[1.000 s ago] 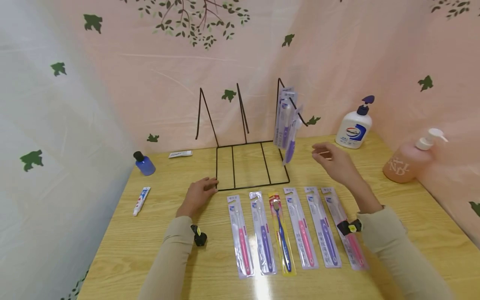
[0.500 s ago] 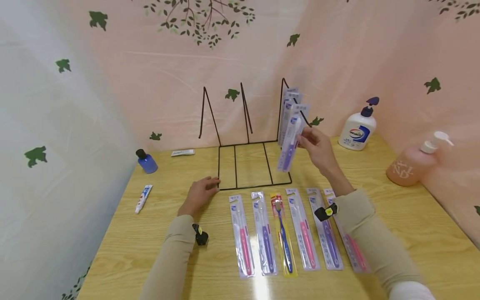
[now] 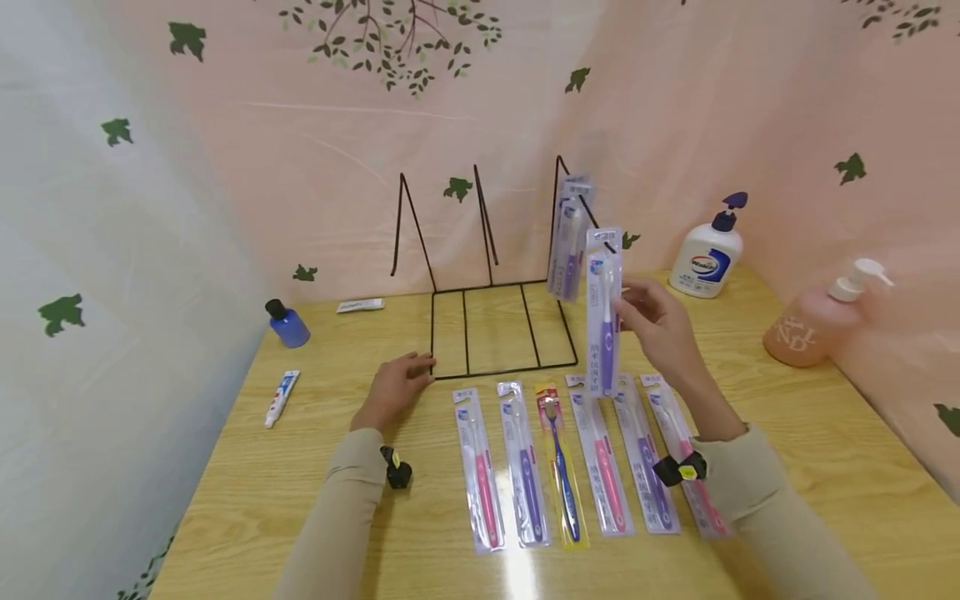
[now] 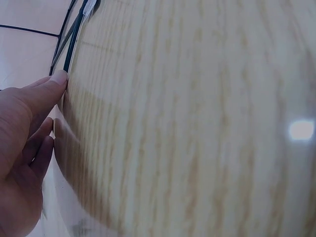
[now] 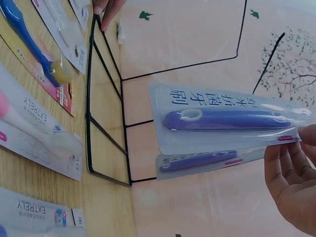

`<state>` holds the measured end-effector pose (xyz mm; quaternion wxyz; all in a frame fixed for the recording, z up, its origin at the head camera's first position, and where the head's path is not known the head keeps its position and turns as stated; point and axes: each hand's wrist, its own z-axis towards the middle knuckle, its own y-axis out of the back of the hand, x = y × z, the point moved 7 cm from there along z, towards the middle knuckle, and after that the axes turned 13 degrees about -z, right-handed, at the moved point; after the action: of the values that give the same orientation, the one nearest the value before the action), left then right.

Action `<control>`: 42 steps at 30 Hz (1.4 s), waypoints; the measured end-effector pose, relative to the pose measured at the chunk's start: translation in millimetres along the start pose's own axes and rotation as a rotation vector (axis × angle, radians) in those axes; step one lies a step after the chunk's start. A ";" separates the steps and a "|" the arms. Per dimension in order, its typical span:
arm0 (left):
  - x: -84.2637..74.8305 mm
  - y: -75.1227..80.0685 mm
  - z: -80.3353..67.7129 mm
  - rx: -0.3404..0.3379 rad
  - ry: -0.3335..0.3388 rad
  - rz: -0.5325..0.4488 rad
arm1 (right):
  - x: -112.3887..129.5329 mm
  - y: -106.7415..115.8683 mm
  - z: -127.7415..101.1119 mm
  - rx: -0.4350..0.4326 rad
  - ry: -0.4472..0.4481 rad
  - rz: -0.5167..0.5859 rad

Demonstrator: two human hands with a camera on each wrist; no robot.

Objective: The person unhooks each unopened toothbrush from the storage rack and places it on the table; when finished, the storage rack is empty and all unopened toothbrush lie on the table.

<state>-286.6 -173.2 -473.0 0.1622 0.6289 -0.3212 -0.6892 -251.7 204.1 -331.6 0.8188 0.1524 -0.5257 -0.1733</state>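
My right hand pinches a packaged purple toothbrush by its edge and holds it upright in front of the black wire rack. In the right wrist view the same pack lies between my fingers, free of the rack. A second purple pack hangs on the rack's right hook. My left hand rests flat on the wooden table, fingertips against the rack's front left corner wire.
Several packaged toothbrushes lie in a row along the table's front. Two pump bottles stand at the right. A small blue bottle and toothpaste tubes lie left. Curtains close off the back and sides.
My right hand, empty a second ago, took the front purple pack off the rack's right hook and brought it forward and down. The left hand stayed put.
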 end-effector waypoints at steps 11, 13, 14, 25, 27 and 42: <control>4.4 1.9 -3.4 -0.008 0.036 -0.010 | 8.6 28.6 -31.9 -0.009 -0.017 -0.176; 4.4 1.4 -3.3 -0.007 0.035 -0.014 | 0.1 36.6 -37.0 -0.008 -0.047 -0.208; 4.1 1.3 -3.6 -0.007 0.034 -0.015 | -5.3 40.9 -39.7 0.001 -0.058 -0.226; 0.3 1.8 -3.5 0.008 0.035 -0.006 | -91.1 86.5 -76.5 0.224 -0.353 -0.525; 0.3 2.1 -2.4 0.007 0.042 -0.010 | -107.5 89.0 -83.8 0.283 -0.404 -0.533; 0.4 0.7 0.1 0.016 0.020 -0.006 | -155.2 81.1 -115.0 0.507 -0.520 -0.600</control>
<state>-287.0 -173.9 -472.9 0.1583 0.6380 -0.3231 -0.6808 -196.7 353.2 -468.1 0.5108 0.4445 -0.6716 -0.3008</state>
